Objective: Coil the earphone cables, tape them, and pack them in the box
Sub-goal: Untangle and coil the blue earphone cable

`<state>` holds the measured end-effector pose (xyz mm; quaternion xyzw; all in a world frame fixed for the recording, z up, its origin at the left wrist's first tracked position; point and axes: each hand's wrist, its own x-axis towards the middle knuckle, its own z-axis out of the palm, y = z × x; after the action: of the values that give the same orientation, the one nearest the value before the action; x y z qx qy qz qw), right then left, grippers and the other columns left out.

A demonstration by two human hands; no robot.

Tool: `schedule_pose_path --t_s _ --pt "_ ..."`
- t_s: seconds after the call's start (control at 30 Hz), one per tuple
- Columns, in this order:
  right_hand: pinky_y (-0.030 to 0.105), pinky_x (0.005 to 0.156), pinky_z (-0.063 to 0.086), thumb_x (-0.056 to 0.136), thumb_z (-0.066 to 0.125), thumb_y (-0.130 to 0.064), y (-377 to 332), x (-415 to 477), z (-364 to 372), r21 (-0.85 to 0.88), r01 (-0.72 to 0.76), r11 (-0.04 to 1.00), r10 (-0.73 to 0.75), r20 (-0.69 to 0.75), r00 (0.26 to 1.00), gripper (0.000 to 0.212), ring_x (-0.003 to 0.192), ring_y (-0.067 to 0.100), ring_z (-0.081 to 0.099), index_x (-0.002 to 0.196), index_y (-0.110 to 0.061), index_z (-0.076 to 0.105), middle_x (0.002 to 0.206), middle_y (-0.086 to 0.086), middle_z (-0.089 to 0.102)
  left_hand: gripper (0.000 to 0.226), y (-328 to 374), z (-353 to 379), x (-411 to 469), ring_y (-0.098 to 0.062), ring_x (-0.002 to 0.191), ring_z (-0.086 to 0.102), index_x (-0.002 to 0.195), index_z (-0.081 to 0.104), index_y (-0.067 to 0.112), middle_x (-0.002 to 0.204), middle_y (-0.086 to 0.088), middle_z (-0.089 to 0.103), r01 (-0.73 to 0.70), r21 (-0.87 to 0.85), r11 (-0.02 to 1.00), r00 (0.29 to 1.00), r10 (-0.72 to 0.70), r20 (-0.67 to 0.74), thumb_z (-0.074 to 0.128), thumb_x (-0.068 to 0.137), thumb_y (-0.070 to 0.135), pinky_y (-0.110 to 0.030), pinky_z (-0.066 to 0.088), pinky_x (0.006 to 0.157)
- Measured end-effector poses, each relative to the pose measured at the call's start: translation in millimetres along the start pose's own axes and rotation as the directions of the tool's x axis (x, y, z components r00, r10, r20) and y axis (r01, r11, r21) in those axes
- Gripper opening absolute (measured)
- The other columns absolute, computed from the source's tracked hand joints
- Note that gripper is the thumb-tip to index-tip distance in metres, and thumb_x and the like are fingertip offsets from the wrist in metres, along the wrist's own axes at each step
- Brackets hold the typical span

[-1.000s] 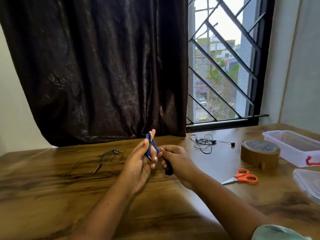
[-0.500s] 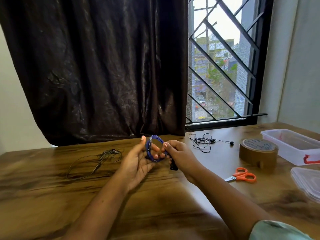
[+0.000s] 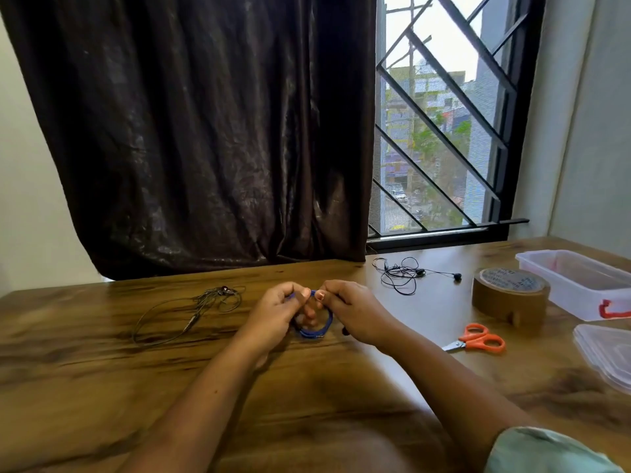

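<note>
We hold the blue earphone cable coil (image 3: pixel 316 331) pinched between left hand (image 3: pixel 276 312) and right hand (image 3: pixel 355 315) fingers, untaped; grey earphone tangle (image 3: pixel 191 312) left of fingers and black earphone tangle (image 3: pixel 403 274) right lie uncoiled, clear plastic box (image 3: pixel 573 285) looks unpacked.

The table (image 3: pixel 102 387) is made of brown wood with dark streaks. It is wide and goes right up to the window wall.

On the left side lies a thin grey earphone cable (image 3: pixel 191 312), spread out in loose loops. Far back, near the window, lies a black earphone cable (image 3: pixel 403 275) in a messy pile, with one earbud stretched out to the right.

On the right sits a fat roll of brown tape (image 3: pixel 508 297), lying flat. Just in front of it are small scissors (image 3: pixel 478 341) with orange handles, shut. Behind the tape stands a clear plastic box (image 3: pixel 577 285) with a red clip. A clear lid (image 3: pixel 606 353) lies at the right edge, near the scissors.
</note>
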<state>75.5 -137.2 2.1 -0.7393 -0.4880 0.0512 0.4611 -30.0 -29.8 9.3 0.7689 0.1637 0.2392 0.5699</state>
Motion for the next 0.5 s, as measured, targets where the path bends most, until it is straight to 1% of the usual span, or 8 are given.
schedule_pose_path --t_s 0.07,0.13,0.2,0.27,0.33,0.4,0.47,0.5 --pt "0.014 0.058 0.041 0.099 0.045 -0.019 0.7 0.7 1.9 0.098 -0.014 0.995 0.013 0.011 1.000 0.029 0.061 0.000 0.046 0.071 -0.019 0.053 0.069 -0.009 0.052 0.024 -0.7 1.9 -0.8 -0.004 0.061 0.063 0.085 0.058 0.015 0.074 -0.001 0.062 -0.009 0.015 1.000 1.000 0.008 0.015 0.041 0.099 0.024 -0.021 0.051 0.055" --pt "0.020 0.062 0.042 0.101 0.043 -0.018 0.6 1.0 3.5 0.217 -0.032 0.976 0.023 0.043 0.999 0.030 0.064 0.004 0.048 0.072 -0.017 0.054 0.069 -0.007 0.055 0.025 -2.3 2.7 -0.6 -0.017 0.080 0.068 0.087 0.057 0.015 0.086 -0.009 0.064 0.004 -0.027 1.000 1.000 -0.003 0.023 0.038 0.100 0.026 -0.038 0.058 0.068" --pt "0.018 0.059 0.042 0.102 0.038 -0.015 -0.9 0.2 2.7 0.348 -0.078 0.934 0.047 0.094 0.994 0.033 0.062 0.003 0.050 0.072 -0.017 0.053 0.064 -0.012 0.055 0.024 -1.6 2.1 0.0 -0.028 0.095 0.067 0.095 0.056 0.013 0.102 -0.014 0.066 0.022 -0.059 0.998 1.000 -0.022 -0.004 0.038 0.100 0.028 -0.045 0.058 0.075" --pt "0.016 0.058 0.042 0.103 0.035 -0.014 -1.8 -0.7 -0.1 0.436 -0.131 0.891 0.070 0.153 0.986 0.032 0.061 0.003 0.052 0.078 -0.014 0.056 0.064 -0.011 0.059 0.023 -1.0 1.6 0.9 -0.027 0.095 0.067 0.097 0.055 0.013 0.104 -0.014 0.065 0.025 -0.073 0.997 0.999 -0.028 -0.034 0.037 0.100 0.027 -0.043 0.059 0.072" --pt "0.019 0.060 0.043 0.103 0.035 -0.014 -0.6 -0.6 -2.9 0.458 -0.158 0.875 0.074 0.196 0.978 0.029 0.064 0.006 0.053 0.089 -0.011 0.060 0.074 -0.002 0.060 0.022 -0.2 1.3 0.9 -0.022 0.091 0.067 0.094 0.054 0.014 0.101 -0.008 0.066 0.016 -0.086 0.996 0.999 -0.019 -0.043 0.037 0.101 0.027 -0.038 0.059 0.068" --pt "0.020 0.060 0.044 0.102 0.035 -0.012 2.2 0.0 -4.9 0.453 -0.169 0.876 0.077 0.213 0.974 0.028 0.065 0.006 0.055 0.096 -0.012 0.062 0.079 0.000 0.062 0.023 -0.5 1.9 0.3 -0.021 0.088 0.067 0.095 0.053 0.012 0.097 -0.006 0.066 0.008 -0.094 0.996 0.999 -0.012 -0.043 0.037 0.101 0.026 -0.037 0.058 0.067" --pt "0.020 0.062 0.045 0.102 0.036 -0.010 5.1 0.4 -6.6 0.448 -0.192 0.873 0.090 0.239 0.967 0.028 0.068 0.006 0.056 0.103 -0.010 0.063 0.083 0.001 0.063 0.023 -1.3 1.9 0.4 -0.017 0.083 0.067 0.095 0.053 0.012 0.089 -0.002 0.065 0.001 -0.095 0.995 0.999 -0.005 -0.041 0.037 0.101 0.026 -0.034 0.058 0.063" --pt "0.021 0.062 0.045 0.101 0.036 -0.008 7.0 0.4 -7.7 0.452 -0.205 0.868 0.093 0.257 0.962 0.027 0.068 0.007 0.055 0.107 -0.007 0.063 0.084 0.003 0.063 0.023 -1.6 1.4 0.7 -0.013 0.075 0.066 0.092 0.053 0.013 0.082 0.001 0.063 -0.006 -0.106 0.994 0.999 0.002 -0.035 0.037 0.101 0.026 -0.033 0.058 0.061"
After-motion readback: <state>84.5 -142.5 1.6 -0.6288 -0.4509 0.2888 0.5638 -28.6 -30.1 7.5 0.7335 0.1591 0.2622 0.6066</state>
